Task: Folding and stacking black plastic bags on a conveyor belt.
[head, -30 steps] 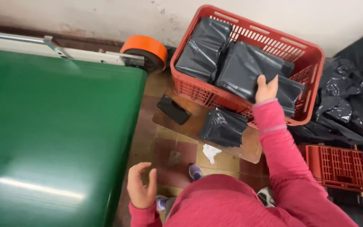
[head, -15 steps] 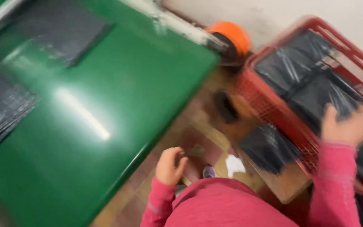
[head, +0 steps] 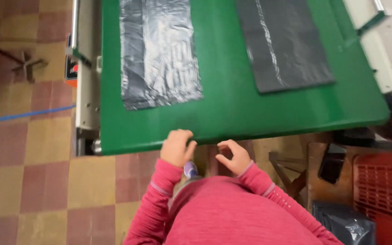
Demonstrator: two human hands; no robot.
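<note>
My left hand [head: 177,148] is curled at the near edge of the green conveyor belt [head: 232,109], fingers closed, touching or almost touching the belt's edge. My right hand [head: 233,157] hovers just below the same edge with fingers loosely apart and nothing in it. Two flat dark plastic bags lie on the belt: one glossy bag [head: 158,51] on the left, one matte bag [head: 283,43] on the right. Both hands are well short of the bags. Pink sleeves cover both arms.
A red plastic crate [head: 384,190] stands at the lower right, with a filled black bag [head: 343,223] in front of it. The belt's metal frame [head: 86,77] runs along the left. Tiled floor with a blue line lies at the left.
The view swung from the red crate to the belt. My right hand left the crate's bags and came in beside my left hand at the belt's near edge.
</note>
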